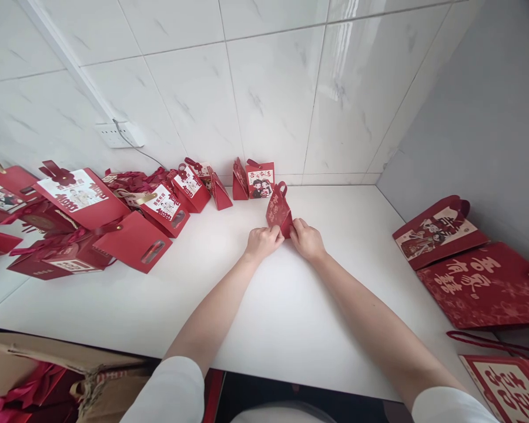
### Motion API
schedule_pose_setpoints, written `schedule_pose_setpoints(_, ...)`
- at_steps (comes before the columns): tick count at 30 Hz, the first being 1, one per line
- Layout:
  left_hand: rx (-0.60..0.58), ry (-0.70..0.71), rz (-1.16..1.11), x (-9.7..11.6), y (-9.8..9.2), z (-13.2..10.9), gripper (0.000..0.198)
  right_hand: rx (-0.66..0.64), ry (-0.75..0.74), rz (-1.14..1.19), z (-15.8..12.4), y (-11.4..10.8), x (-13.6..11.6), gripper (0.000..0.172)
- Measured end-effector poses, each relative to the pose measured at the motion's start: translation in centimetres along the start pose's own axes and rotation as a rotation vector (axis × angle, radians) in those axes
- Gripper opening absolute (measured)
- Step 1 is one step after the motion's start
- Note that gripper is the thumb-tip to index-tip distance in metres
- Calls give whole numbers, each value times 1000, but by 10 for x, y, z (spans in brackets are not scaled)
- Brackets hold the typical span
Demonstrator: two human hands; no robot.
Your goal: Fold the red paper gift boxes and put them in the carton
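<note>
A small red gift box (pixel 278 210) with pale lettering and a ribbon loop on top stands on the white table, tapering upward. My left hand (pixel 264 241) grips its lower left edge, thumb and fingers closed. On the other side my right hand (pixel 307 238) is closed on the lower right edge. The fingers hide the box's bottom corners. Just behind stands a small red box (pixel 261 181) with a cartoon couple on its front, and beside it a narrow red box (pixel 240 180) seen from the side.
Many red gift boxes (pixel 134 244) crowd the left of the white table (pixel 255 317). Larger red gift bags (pixel 480 288) lie at the right. A socket strip (pixel 120 135) with a cable is on the tiled wall. A cardboard box (pixel 48 346) with red items stands below, front left.
</note>
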State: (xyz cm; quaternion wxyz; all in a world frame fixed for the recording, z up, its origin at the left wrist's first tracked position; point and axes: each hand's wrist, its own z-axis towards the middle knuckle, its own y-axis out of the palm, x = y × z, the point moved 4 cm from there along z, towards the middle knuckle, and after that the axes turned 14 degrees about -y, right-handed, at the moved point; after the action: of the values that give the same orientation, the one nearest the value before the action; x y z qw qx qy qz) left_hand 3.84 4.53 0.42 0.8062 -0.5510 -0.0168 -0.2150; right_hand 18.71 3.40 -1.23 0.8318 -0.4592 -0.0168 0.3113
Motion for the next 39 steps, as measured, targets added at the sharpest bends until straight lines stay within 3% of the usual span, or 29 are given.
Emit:
schedule_pose_setpoints(4,-24,-74,-355,-8,-3,1,18,154,198,177,-4,-5,13,18)
schedule_pose_setpoints(6,77,-215,-506,-21,-7,5,17,223,285,281,-6,-5,19,17)
schedule_pose_setpoints(9,187,-392,-675,-43,-6,14,34,271,317,410,-6,-3,22,22)
schedule_pose_setpoints(12,55,-503,-809,-60,8,21,39,269,310,515,-4,-1,22,36)
schedule_pose_setpoints(15,-65,-491,-892,-64,21,24,51,143,282,744,-2,4,19,58)
schedule_pose_setpoints(18,-107,-494,-1011,-68,25,26,70,23,240,1051,-2,7,14,58)
schedule_pose_setpoints(20,-159,-521,-1110,-72,20,29,77,50,258,1139,-2,7,14,55)
schedule_pose_setpoints(22,-251,-527,-1162,-74,7,33,81,124,298,1133,-2,8,18,54)
schedule_pose_setpoints(25,-350,-471,-1097,-62,-27,40,78,183,340,1114,-2,10,24,51)
schedule_pose_setpoints(28,-303,-364,-930,-35,-63,51,56,189,356,1129,-1,13,27,50)
schedule_pose_setpoints(31,-348,-348,-655,-10,-81,61,36,198,381,1131,-1,14,30,51)
schedule_pose_setpoints(33,-418,-355,-518,-5,-89,67,23,213,404,1133,-2,14,33,51)
schedule_pose_setpoints(35,-564,-314,-517,-7,-99,68,20,239,428,1159,-3,14,35,51)
schedule_pose_setpoints(39,-974,-182,-545,-15,-127,52,35,270,488,1258,-7,14,36,47)
